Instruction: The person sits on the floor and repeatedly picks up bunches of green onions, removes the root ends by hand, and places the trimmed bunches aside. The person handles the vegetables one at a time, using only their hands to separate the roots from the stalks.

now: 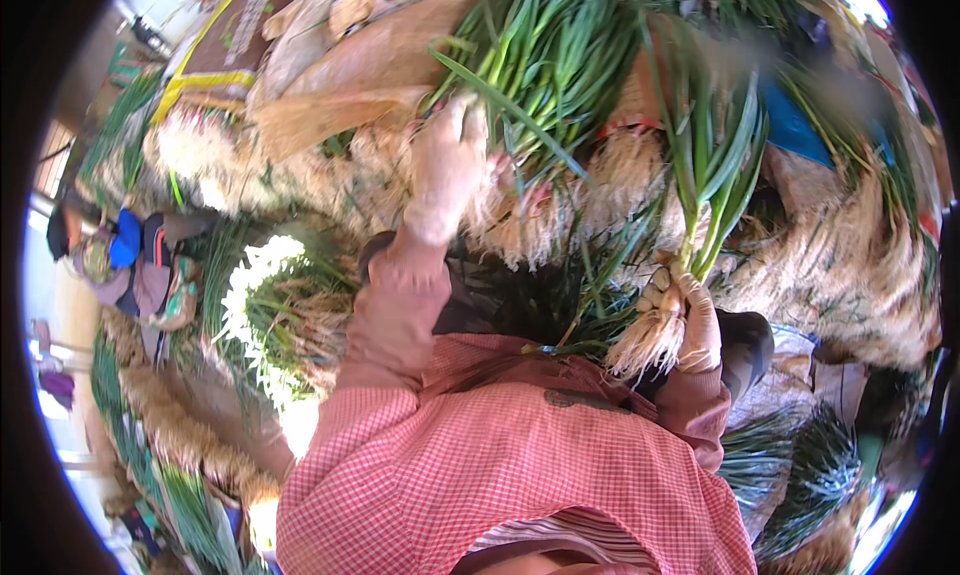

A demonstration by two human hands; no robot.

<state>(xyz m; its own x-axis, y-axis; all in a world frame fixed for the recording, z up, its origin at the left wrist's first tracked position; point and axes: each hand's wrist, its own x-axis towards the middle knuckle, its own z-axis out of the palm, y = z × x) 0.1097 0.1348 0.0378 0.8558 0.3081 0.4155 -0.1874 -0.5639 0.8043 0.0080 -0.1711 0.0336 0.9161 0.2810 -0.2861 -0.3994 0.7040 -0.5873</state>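
My right hand (694,320), in a pale glove, grips a small bunch of green onions (697,237) by the stems just above the roots. Its leaves point up and its whitish roots hang beside the fingers. My left hand (446,166), also gloved, reaches to the edge of a large heap of green onions (555,65). Its fingertips are among the leaves and roots there, and whether they grip a stalk is hard to tell. Loose green leaves lie in the dark space between my knees.
Rows of onion roots (840,275) spread ahead and to the right. Brown sacking (375,50) covers part of the heap. A sunlit bundle (300,312) lies at my left. Another person (135,260) is at the far left, near more onion rows. Further bundles (810,470) lie at the lower right.
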